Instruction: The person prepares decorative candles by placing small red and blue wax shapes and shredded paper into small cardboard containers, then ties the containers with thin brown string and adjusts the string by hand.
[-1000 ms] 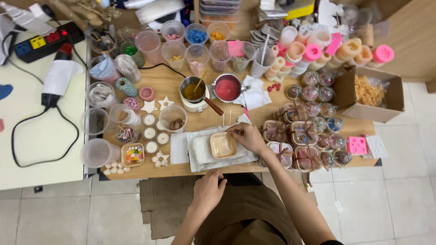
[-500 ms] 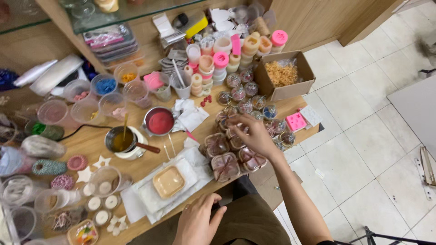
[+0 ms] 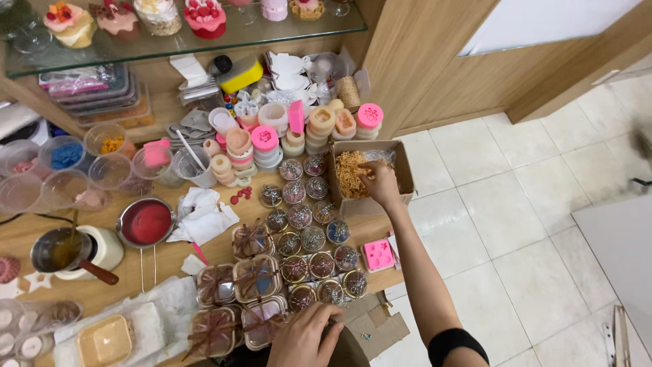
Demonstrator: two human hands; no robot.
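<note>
My right hand (image 3: 379,183) reaches into an open cardboard box (image 3: 405,178) at the table's right end, fingers down in the tan shredded filling (image 3: 351,172). Whether it grips any filling I cannot tell. My left hand (image 3: 305,334) rests at the near table edge, fingers curled against a clear ribbon-tied box (image 3: 261,322). Between the hands lie several round glittery lidded tins (image 3: 312,238) and more ribbon-tied clear boxes (image 3: 255,274).
A red-filled pot (image 3: 145,223), a metal pitcher with a wooden handle (image 3: 64,249), stacked pink and cream moulds (image 3: 305,128), plastic cups (image 3: 88,166) and a pink square mould (image 3: 377,255) crowd the wooden table (image 3: 163,272). A glass shelf (image 3: 176,37) holds dessert-shaped candles. Tiled floor lies right.
The view has swung right. My right hand left the tan square mould, passed over the tins and entered the cardboard box. My left hand moved up to the ribbon-tied boxes.
</note>
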